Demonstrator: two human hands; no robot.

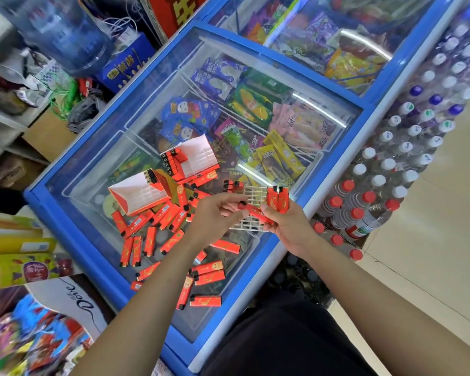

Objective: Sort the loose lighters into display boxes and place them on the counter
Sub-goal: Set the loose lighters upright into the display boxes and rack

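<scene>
Several loose red lighters [149,241] lie scattered on the glass lid of a blue freezer [98,147]. Two red-and-white display boxes stand on the glass: the nearer box [139,194] holds very few lighters, the farther box [193,158] has one side filled. My left hand [217,213] and my right hand [285,226] meet above a white plastic grid tray [253,192]. Between them they hold one red lighter [255,213]. A few lighters [277,199] stand in the tray by my right hand, and others [232,185] at its far left corner.
Ice-cream packets show through the freezer glass. Shrink-wrapped water bottles [391,164] are stacked along the freezer's right side. A big water jug [63,31] and a blue carton [128,63] stand at the back left. Snack bags [25,267] crowd the near left.
</scene>
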